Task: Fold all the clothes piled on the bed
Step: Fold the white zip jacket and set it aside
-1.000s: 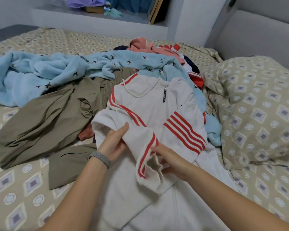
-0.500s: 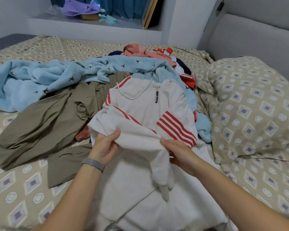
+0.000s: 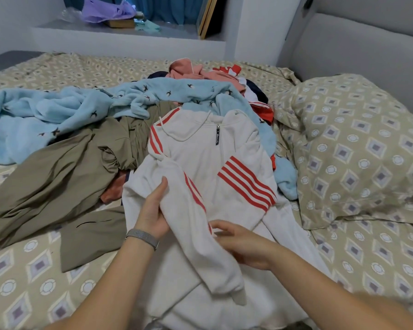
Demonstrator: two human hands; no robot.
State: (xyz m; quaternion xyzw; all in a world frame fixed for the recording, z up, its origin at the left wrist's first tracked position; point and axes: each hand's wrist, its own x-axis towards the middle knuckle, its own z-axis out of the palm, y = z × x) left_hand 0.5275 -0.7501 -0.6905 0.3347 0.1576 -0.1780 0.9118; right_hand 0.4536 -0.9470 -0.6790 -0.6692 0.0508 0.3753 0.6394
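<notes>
A white zip hoodie with red stripes (image 3: 208,163) lies face up on the bed in front of me. My left hand (image 3: 153,210) grips its left sleeve (image 3: 200,246), which is folded in across the chest and hangs down toward me. My right hand (image 3: 243,241) rests on the same sleeve lower down, fingers loosely spread and blurred. Behind lie an olive garment (image 3: 57,177), a light blue fleece with bird print (image 3: 86,110) and a heap of pink, red and navy clothes (image 3: 215,72).
The patterned bed sheet (image 3: 34,277) spreads left and near me. A matching pillow (image 3: 358,148) lies on the right against a grey headboard (image 3: 367,48). A ledge (image 3: 119,29) behind the bed holds a purple bag and other items.
The left sleeve has been drawn across the hoodie's front and now lies lower over the body. My right hand has slid down along it; my left hand keeps its hold.
</notes>
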